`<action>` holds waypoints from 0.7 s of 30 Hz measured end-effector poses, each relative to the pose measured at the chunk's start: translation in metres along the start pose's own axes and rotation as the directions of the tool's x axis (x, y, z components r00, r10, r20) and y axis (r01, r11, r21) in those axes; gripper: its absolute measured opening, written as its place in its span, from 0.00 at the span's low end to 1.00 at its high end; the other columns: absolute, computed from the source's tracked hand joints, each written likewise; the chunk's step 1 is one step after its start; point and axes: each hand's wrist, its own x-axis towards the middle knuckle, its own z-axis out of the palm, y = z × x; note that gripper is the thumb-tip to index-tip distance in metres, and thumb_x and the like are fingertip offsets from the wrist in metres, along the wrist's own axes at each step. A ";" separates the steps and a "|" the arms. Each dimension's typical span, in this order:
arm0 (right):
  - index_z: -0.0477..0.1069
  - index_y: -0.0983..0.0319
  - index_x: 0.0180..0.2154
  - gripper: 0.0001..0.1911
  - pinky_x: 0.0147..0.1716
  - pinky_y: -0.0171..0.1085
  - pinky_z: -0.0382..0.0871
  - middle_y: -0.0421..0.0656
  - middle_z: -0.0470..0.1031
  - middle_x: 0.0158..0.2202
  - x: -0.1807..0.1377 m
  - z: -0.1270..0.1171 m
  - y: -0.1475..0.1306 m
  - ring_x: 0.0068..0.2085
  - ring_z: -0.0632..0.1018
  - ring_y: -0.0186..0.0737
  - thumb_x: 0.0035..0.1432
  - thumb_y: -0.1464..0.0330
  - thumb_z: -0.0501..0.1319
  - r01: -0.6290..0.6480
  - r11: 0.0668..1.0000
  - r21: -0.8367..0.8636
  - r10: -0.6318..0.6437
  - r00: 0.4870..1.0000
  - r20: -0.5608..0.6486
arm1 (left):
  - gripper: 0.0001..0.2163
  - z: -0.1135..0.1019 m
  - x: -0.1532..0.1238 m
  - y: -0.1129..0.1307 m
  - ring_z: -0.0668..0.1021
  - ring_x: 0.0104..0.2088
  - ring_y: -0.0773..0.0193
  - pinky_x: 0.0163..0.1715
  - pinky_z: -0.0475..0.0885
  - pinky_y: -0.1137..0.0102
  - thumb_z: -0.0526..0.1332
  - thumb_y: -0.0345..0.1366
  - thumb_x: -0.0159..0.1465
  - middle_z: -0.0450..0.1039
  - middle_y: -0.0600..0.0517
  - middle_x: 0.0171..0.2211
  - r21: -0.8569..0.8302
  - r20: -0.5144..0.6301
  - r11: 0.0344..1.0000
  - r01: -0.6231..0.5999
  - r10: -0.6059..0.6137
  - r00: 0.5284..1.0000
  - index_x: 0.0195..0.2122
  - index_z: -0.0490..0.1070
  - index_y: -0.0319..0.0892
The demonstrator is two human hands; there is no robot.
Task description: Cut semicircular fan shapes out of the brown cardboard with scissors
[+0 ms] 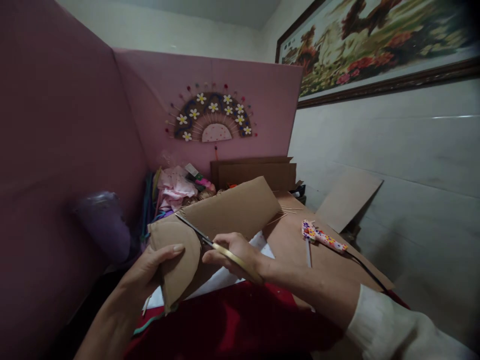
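A rounded cardboard piece (183, 262) is gripped at its left side by the left hand (148, 262), with the thumb laid flat across its face and the other fingers hidden behind it. By this hold, it seems, the card is steadied while its curved edge is left uncovered, facing the right hand (237, 251). Around the gold handles of the scissors (234, 257) the right hand is closed, and the blades are pointed up and to the left, along the upper part of that curve. The piece is thus held between the two hands, with the left on it and the right just beside its rounded edge. Behind the blades a long cardboard strip (232, 207) is seen; whether it is joined to the rounded piece cannot be told. Both are raised over a white sheet (225, 277) and a red cloth (232, 325), probably so that room is given to the blades. On the counter (285, 242), to the right, a flowered glue gun (324, 239) is laid, perhaps set aside to be out of the way
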 end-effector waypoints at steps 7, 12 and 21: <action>0.64 0.62 0.33 0.24 0.16 0.28 0.57 0.34 0.62 0.19 0.018 0.003 -0.003 0.18 0.63 0.29 0.52 0.46 0.59 -0.126 0.992 -0.010 0.126 0.980 0.154 | 0.17 -0.008 -0.006 -0.010 0.79 0.25 0.59 0.27 0.74 0.69 0.72 0.32 0.41 0.80 0.46 0.28 -0.022 0.012 0.997 0.074 -0.074 0.997 0.33 0.75 0.36; 0.61 0.62 0.32 0.23 0.13 0.27 0.58 0.35 0.62 0.21 0.023 -0.001 -0.010 0.16 0.63 0.27 0.58 0.48 0.54 -0.146 0.986 0.084 0.122 0.963 0.240 | 0.17 -0.005 -0.011 -0.012 0.80 0.27 0.55 0.28 0.74 0.68 0.72 0.33 0.42 0.80 0.43 0.29 -0.014 0.049 0.994 0.113 -0.112 0.993 0.34 0.76 0.35; 0.62 0.62 0.26 0.20 0.12 0.28 0.50 0.31 0.58 0.13 0.043 0.013 0.013 0.13 0.59 0.27 0.51 0.53 0.63 -0.113 0.979 0.170 0.087 0.984 0.156 | 0.23 -0.010 -0.017 -0.007 0.79 0.25 0.59 0.26 0.74 0.70 0.71 0.33 0.44 0.80 0.46 0.29 -0.025 -0.018 0.996 0.091 -0.091 0.996 0.44 0.74 0.36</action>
